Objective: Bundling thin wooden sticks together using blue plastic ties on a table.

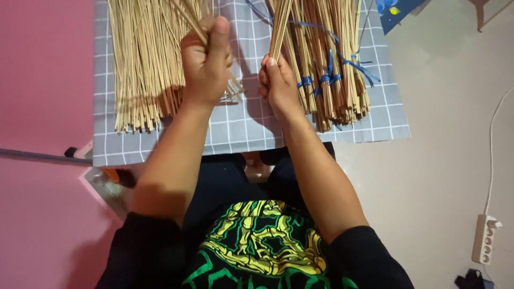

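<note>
Grey checked cloth (251, 128) over pale floor (439, 176), perhaps tile

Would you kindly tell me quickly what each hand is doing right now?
Left hand: closed in a fist around a few thin sticks.
Right hand: closed around a small bundle of sticks.

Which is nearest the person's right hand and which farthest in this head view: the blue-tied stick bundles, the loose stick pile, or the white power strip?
From the right hand:
1. Blue-tied stick bundles, just to its right, on the grey checked cloth.
2. Loose stick pile, across on the left, beyond the left hand.
3. White power strip, far off at the lower right, on the floor.
</note>
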